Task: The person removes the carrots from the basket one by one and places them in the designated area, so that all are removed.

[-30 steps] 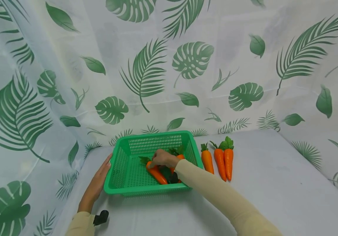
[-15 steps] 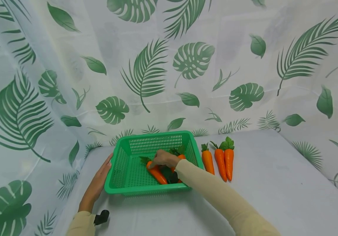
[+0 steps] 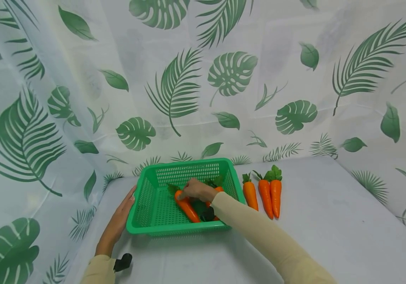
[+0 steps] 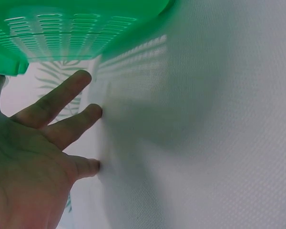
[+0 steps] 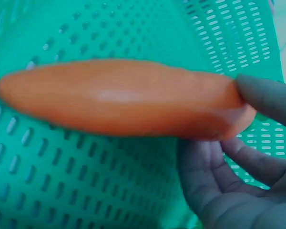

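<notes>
In the green basket (image 3: 174, 228) my right hand (image 3: 199, 190) pinches an orange carrot (image 3: 187, 209) by its thick, leafy end. The right wrist view shows the thumb on one side of that end and curled fingers on the other, with the carrot's tapered tip (image 5: 12, 88) over the slotted basket floor. More carrots (image 3: 219, 189) lie at the basket's right side, partly hidden by my right hand and sleeve. My left hand (image 3: 118, 217) rests against the basket's left side. Its fingers (image 4: 69, 126) are straight and spread in the left wrist view, below the rim.
Just right of the basket, three carrots with green tops lie on the white table: a single one (image 3: 250, 193) and a pair (image 3: 270, 197) side by side. A leaf-printed sheet (image 3: 231, 118) hangs behind and along the sides. A black wrist camera (image 3: 123, 262) sits by the left sleeve.
The carrot in my right hand has turned slightly, its thick end shifting a little left and up. My left hand and the basket stay in place.
</notes>
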A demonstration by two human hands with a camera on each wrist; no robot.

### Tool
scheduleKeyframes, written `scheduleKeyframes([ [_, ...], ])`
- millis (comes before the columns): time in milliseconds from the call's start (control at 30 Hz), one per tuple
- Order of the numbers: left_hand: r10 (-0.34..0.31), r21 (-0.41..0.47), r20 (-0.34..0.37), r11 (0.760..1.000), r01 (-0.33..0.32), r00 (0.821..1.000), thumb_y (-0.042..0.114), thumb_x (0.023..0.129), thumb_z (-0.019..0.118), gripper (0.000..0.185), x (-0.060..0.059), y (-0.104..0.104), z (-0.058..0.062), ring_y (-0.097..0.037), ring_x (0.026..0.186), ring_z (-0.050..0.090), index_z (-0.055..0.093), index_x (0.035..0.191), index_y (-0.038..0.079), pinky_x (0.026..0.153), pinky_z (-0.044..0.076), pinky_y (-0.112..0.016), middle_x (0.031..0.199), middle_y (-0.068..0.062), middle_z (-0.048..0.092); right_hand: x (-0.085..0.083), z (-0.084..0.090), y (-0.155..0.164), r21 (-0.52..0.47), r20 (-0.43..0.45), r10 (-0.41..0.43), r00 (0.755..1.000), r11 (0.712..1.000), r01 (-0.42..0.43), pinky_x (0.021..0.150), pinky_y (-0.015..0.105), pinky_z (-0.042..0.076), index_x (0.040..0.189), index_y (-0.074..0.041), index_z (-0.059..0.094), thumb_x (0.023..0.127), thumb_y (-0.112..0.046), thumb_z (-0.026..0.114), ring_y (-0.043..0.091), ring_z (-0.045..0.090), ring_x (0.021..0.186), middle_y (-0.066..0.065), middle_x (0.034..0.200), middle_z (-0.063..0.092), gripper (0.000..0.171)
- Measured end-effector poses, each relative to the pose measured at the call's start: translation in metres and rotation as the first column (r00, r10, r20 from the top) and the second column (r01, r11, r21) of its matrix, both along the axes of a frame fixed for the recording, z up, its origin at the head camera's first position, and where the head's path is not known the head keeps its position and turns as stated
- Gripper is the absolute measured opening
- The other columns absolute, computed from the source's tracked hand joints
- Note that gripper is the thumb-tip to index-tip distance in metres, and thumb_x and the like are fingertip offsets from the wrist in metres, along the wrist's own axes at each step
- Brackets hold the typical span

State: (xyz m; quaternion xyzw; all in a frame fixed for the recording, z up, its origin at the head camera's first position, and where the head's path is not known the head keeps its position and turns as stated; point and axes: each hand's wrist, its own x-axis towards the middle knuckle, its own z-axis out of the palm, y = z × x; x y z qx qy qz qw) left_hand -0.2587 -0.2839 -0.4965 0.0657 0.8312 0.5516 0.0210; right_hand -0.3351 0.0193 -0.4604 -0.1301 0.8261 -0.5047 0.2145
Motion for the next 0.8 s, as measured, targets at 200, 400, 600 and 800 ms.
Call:
scheduleKeyframes([
  [200,0.010,-0.010,0.015,1.000,-0.010,1.000,0.046,0.119,0.027,0.062,0.000,-0.001,-0.001,-0.035,0.164,0.002,0.013,0.175,0.023,0.126,0.005,-0.069,0.179,-0.007,0.008,-0.001,0.004,0.000,-0.060,0.005,-0.031,1.000,0.998,0.031,0.085,0.043,0.059,0.101,0.000,0.080,0.095,-0.015,0.083,0.022,0.063,0.080,0.007,0.096,0.071,0.016],
  [400,0.004,-0.006,0.007,1.000,-0.004,1.000,0.046,0.119,0.027,0.062,0.000,-0.001,-0.001,-0.036,0.164,0.002,0.013,0.175,0.021,0.125,0.005,-0.070,0.179,-0.008,0.008,-0.002,0.015,0.000,-0.119,0.043,-0.048,0.998,0.992,0.053,0.101,0.053,0.057,0.128,0.009,0.069,0.096,-0.014,0.082,0.031,0.071,0.104,0.018,0.124,0.069,0.041],
  [600,0.009,-0.007,0.011,1.000,-0.009,1.000,0.046,0.119,0.027,0.062,0.000,-0.001,-0.001,-0.035,0.164,0.002,0.013,0.175,0.023,0.126,0.005,-0.069,0.179,-0.007,0.008,-0.002,0.030,0.006,-0.171,0.048,-0.065,0.997,0.983,0.072,0.107,0.054,0.052,0.135,0.009,0.065,0.098,-0.012,0.080,0.034,0.070,0.110,0.020,0.131,0.066,0.045],
  [800,0.008,0.003,0.009,1.000,-0.008,1.000,0.045,0.119,0.027,0.061,-0.001,0.000,0.000,-0.034,0.164,0.002,0.014,0.175,0.023,0.127,0.005,-0.068,0.179,-0.007,0.009,-0.003,0.044,0.020,-0.246,0.036,-0.066,0.997,0.966,0.073,0.112,0.056,0.048,0.140,0.010,0.060,0.101,-0.012,0.077,0.040,0.065,0.124,0.022,0.141,0.060,0.048],
])
